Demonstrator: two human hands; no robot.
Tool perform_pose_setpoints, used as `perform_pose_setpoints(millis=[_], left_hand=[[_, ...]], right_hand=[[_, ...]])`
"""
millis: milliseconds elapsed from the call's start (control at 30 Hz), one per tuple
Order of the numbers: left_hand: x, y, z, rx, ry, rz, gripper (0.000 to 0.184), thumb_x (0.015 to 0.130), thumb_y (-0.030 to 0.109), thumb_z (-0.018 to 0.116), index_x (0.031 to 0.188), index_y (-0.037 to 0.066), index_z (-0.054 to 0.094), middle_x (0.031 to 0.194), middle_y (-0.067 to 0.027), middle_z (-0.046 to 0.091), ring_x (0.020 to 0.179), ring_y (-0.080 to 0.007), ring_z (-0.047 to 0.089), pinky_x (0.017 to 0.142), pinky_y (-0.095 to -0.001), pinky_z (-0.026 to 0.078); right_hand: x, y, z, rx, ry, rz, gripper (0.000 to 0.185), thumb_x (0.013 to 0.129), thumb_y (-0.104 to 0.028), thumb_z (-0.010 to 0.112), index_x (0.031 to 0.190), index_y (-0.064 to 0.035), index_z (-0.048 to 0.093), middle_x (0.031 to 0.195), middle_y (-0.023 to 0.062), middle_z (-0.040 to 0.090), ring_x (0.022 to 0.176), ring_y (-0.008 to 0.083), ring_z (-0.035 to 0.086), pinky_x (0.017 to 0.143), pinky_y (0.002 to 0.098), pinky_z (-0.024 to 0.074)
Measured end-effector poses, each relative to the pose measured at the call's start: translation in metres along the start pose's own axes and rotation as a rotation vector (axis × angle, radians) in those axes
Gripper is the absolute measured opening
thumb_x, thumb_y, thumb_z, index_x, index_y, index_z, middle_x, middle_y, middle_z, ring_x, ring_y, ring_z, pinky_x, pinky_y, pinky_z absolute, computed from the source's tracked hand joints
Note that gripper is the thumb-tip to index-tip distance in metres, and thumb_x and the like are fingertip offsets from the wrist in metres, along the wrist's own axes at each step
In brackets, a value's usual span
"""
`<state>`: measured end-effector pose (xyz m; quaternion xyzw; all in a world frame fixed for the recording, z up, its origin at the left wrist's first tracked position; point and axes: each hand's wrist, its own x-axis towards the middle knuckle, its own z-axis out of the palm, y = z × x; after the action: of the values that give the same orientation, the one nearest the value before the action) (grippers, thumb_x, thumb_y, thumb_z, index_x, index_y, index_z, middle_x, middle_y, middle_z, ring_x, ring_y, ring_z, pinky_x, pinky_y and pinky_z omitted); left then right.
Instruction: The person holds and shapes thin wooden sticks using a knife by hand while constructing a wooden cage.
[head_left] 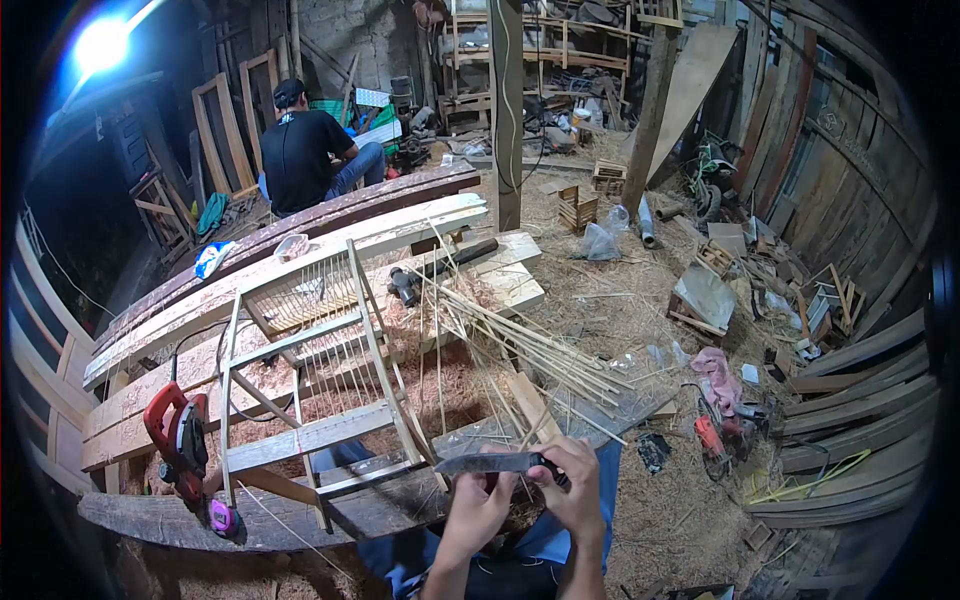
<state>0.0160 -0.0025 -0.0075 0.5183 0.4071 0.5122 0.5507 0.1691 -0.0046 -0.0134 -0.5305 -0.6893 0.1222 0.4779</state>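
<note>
A knife point(488, 463) with a wide blade and a dark handle lies level in front of me, its tip pointing left. My right hand point(573, 490) is closed round the handle. Just under the blade is my left hand point(478, 515), its fingers curled and the thumb up close to the metal; what they pinch, if anything, is hidden. Beyond the knife, thin wooden strips point(535, 335) lie in a loose bundle across the bench. To the left stands a small wooden frame point(310, 440) with slender rods set in its upper part.
A red power tool point(180, 440) and a purple tape measure point(222, 517) sit at the bench's left end. A hammer point(405, 286) lies among thick planks point(140, 420). Another person point(300, 150) sits beyond with their back to me. Shavings and a red-and-black tool point(712, 435) are on the floor.
</note>
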Motion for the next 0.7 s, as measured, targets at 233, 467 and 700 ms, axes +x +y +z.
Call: perform_pose_setpoints(millis=[233, 467, 700], left_hand=[[-0.012, 0.007, 0.021, 0.142, 0.056, 0.117, 0.004, 0.093, 0.002, 0.064, 0.095, -0.001, 0.065, 0.081, -0.0045, 0.065, 0.075, -0.0078, 0.058, 0.066, -0.0259, 0.047], [-0.011, 0.002, 0.031, 0.111, 0.092, 0.135, 0.007, 0.095, 0.005, 0.063, 0.095, -0.002, 0.064, 0.076, -0.0020, 0.063, 0.067, -0.0062, 0.056, 0.059, -0.0233, 0.045], [-0.016, 0.028, 0.005, 0.044, 0.144, 0.007, 0.010, 0.098, 0.009, 0.062, 0.098, 0.000, 0.060, 0.078, 0.0018, 0.060, 0.068, -0.0011, 0.052, 0.057, -0.0194, 0.040]], right_hand=[[-0.003, 0.004, -0.019, 0.133, 0.075, -0.021, 0.037, 0.080, -0.043, 0.075, 0.085, -0.0066, 0.073, 0.079, 0.0052, 0.068, 0.075, 0.0239, 0.062, 0.073, 0.0360, 0.0393], [-0.013, 0.026, -0.025, -0.043, 0.207, -0.086, 0.037, 0.078, -0.043, 0.077, 0.087, -0.0075, 0.074, 0.077, 0.0041, 0.068, 0.073, 0.0245, 0.060, 0.077, 0.0355, 0.0403], [-0.037, 0.076, -0.064, -0.201, 0.537, 0.398, 0.045, 0.085, -0.047, 0.073, 0.094, -0.0029, 0.071, 0.089, 0.0104, 0.065, 0.091, 0.0278, 0.058, 0.086, 0.0420, 0.0419]])
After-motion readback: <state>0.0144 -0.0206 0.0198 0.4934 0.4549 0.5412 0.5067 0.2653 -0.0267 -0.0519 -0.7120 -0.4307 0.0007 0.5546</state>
